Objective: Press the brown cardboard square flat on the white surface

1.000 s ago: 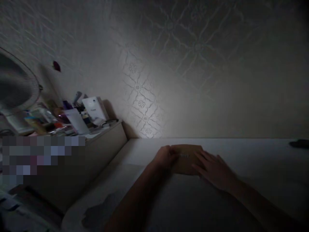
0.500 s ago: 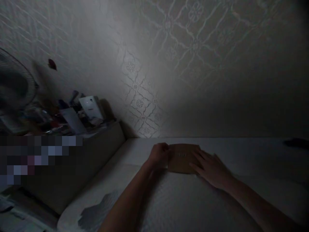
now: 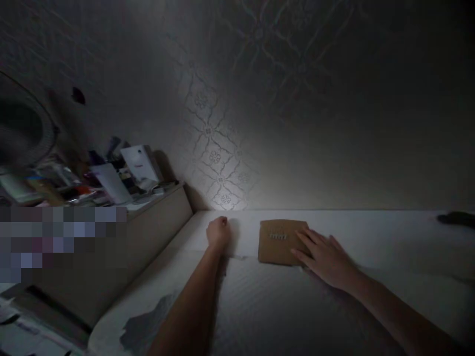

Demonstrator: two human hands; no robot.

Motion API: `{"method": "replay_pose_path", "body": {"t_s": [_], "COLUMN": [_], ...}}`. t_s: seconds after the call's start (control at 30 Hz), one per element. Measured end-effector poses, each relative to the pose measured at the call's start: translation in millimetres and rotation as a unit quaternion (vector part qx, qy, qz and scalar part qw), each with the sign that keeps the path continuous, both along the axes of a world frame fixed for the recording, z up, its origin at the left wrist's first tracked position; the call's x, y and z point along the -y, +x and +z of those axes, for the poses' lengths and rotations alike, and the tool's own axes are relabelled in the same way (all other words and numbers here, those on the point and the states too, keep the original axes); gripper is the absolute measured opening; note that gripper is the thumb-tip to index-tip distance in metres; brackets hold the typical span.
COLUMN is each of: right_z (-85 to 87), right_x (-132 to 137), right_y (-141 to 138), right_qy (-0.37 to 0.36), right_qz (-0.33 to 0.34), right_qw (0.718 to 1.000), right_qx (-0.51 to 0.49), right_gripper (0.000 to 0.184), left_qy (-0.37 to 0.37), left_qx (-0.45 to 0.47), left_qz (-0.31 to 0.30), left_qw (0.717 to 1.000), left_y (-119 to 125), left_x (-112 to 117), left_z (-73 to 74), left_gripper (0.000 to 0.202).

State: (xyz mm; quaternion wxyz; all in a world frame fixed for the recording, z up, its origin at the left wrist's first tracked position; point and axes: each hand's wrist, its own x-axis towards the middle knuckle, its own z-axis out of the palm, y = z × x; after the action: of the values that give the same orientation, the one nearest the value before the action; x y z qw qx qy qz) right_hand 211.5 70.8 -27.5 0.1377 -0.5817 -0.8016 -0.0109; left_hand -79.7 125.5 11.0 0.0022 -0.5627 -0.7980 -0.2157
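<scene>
A flat, brown, roughly square packet-like item (image 3: 276,247) lies on the white surface, with a small light coil-like mark near its middle; its exact kind is too dim to tell. My right hand (image 3: 324,257) rests with spread fingers on its right side. Left of it and apart from it, my left hand (image 3: 218,232) is closed in a fist above the white surface. The fingers curl away from view, so whatever they may hold is hidden.
A patterned wall (image 3: 334,148) rises behind the white surface (image 3: 278,306). At left, a cabinet (image 3: 159,222) bears a round mirror-like object (image 3: 22,123), a white box (image 3: 139,163) and clutter. A grey patch (image 3: 148,321) shows at front left; a dark object (image 3: 458,219) lies far right.
My left hand has moved left, off the brown item's left edge, and is closed. My right hand stays on the item's right side. The light on the wall has shifted.
</scene>
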Motion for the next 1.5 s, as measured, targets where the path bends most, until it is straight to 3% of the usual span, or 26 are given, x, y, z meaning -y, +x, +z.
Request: {"method": "replay_pose_path", "body": {"t_s": [0.47, 1.23, 1.33, 1.5], "right_z": [2.9, 1.9, 4.0, 8.5], "right_x": [-1, 1, 2, 4], "right_y": [0, -1, -2, -3], "right_qy": [-0.026, -0.001, -0.009, -0.01], "right_qz": [-0.005, -0.006, -0.01, -0.009], "right_qw": [1.0, 1.0, 1.0, 1.0], "right_qx": [0.014, -0.009, -0.006, 0.0], "right_gripper": [0.064, 0.063, 0.064, 0.062], "left_qy": [-0.054, -0.032, -0.001, -0.016], "left_qx": [-0.123, -0.094, -0.071, -0.012], "left_qz": [-0.004, 0.004, -0.036, -0.231], "left_qw": [0.991, 0.995, 0.997, 0.973], "left_y": [2, 8, 15, 42], "left_x": [0, 5, 5, 8], "left_z": [-1.4, 4.4, 9.1, 13.4], "left_gripper": [0.043, 0.04, 0.04, 0.036]}}
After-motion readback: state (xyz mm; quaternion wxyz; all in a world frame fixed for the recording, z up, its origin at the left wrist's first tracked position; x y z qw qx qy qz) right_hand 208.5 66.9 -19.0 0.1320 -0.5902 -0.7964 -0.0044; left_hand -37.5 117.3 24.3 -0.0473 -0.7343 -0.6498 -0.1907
